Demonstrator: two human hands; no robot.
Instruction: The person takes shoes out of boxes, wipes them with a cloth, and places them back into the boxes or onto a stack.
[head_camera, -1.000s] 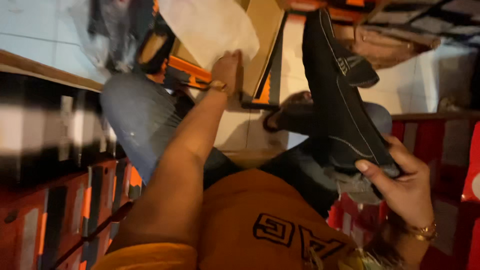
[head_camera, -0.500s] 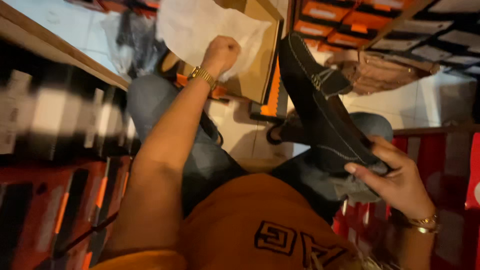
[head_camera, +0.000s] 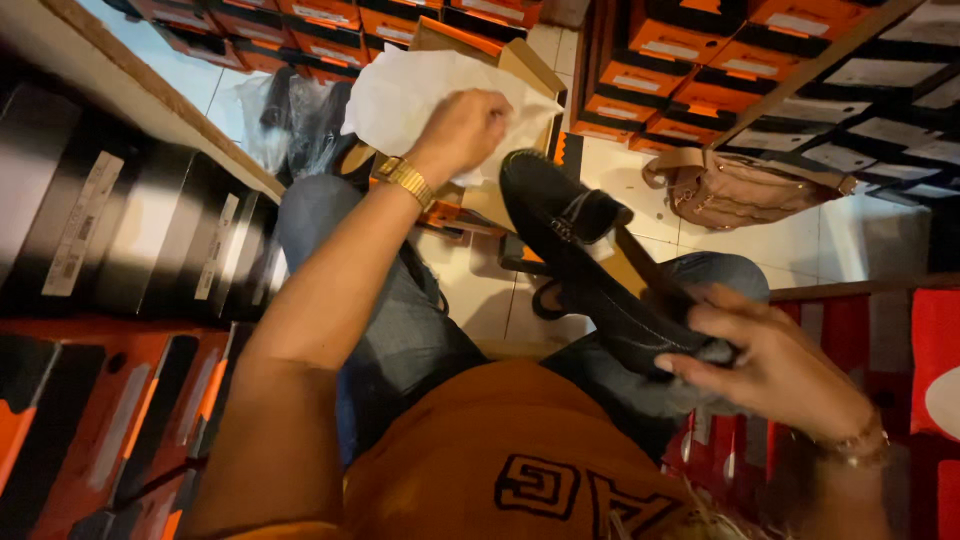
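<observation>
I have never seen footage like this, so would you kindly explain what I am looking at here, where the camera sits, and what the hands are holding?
There is no machine here: a person wears a camera on the head, so the single view looks down over their own orange shirt and jeans-clad knees. The left hand, with a gold watch on its wrist, grips a sheet of white wrapping paper above an open cardboard shoe box. The right hand holds a dark loafer by its heel end, toe pointing away. Below is a pale tiled floor with a tan handbag lying on it. Stacked orange and black shoe boxes fill the shelves all around.
</observation>
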